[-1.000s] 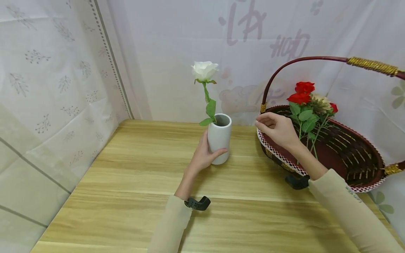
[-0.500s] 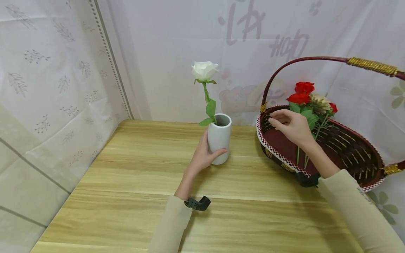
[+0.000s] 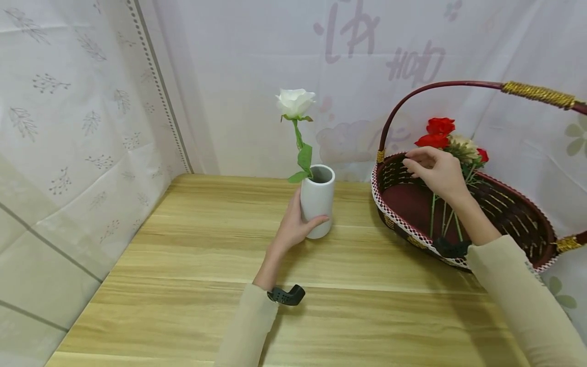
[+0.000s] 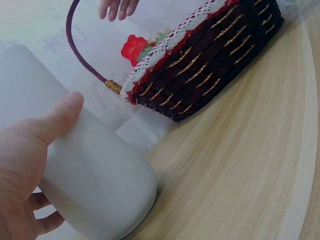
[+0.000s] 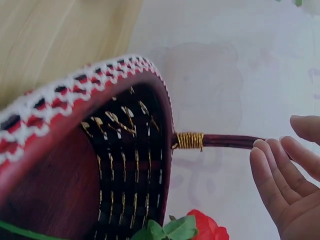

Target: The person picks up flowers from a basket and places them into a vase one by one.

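My left hand grips a white cylindrical vase that stands upright on the table, thumb across its front and fingers behind. From the vase's mouth rises one white rose with a green leafy stem, leaning left. My right hand hovers over the dark woven basket, fingers loosely bent, holding nothing. Behind it in the basket are red roses and a cream flower, their leaves partly hidden by the hand. In the right wrist view a red rose shows below the hand.
The basket's tall handle, wound with gold cord, arches over the flowers. White lace trims its rim. A wood-grain table carries everything, with printed white cloth hanging behind and at the left.
My right hand has moved right, from the basket's left rim to in front of the flowers. The left hand, vase and white rose have stayed in place.
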A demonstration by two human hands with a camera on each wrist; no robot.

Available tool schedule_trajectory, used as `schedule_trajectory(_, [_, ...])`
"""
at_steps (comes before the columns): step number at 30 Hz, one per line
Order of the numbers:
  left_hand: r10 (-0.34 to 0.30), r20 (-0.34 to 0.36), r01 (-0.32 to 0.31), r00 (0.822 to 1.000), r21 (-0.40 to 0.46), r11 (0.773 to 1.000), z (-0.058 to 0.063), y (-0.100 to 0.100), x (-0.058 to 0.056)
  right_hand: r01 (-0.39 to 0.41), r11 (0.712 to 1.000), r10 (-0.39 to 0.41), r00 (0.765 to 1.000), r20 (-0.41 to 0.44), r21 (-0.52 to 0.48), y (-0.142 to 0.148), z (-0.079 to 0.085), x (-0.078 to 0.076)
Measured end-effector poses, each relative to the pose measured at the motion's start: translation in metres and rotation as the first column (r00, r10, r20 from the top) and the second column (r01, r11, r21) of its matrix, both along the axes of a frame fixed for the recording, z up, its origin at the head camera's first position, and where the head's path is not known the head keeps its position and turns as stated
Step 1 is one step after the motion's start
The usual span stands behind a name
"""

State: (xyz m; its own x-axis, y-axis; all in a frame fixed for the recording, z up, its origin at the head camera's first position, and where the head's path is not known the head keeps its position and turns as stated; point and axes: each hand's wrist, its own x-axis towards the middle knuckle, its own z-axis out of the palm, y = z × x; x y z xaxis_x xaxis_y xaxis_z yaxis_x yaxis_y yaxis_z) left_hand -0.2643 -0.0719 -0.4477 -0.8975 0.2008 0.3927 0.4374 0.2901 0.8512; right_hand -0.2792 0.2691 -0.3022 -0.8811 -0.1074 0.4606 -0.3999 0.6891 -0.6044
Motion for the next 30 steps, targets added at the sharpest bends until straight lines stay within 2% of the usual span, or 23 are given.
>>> schedule_trajectory(10, [-0.004,0.0,0.004,1.0,0.006,1.0,0.0,0.0,0.001,0.023,0.991,-0.018,0.999,0.042,-0.133,0.023,0.001,-0.005])
schedule_trajectory(15, [0.003,0.007,-0.003,1.0,-0.014,1.0,0.001,0.0,0.001,0.021,0.979,-0.016,1.0,0.024,-0.203,0.031,0.005,-0.005])
schedule_trajectory(18, [0.0,0.0,0.0,1.0,-0.011,1.0,0.0,0.0,0.0,0.008,0.968,-0.007,1.0,0.002,-0.249,0.036,0.008,-0.004])
schedule_trajectory(23, [0.0,-0.005,0.0,1.0,-0.004,1.0,-0.001,0.001,-0.001,0.004,0.939,0.001,1.0,0.012,-0.343,0.044,0.012,-0.004])
schedule_trajectory(30, [0.01,0.018,-0.01,1.0,-0.023,1.0,0.001,0.0,0.001,0.06,0.921,-0.047,0.998,0.043,-0.385,0.055,0.016,0.0])
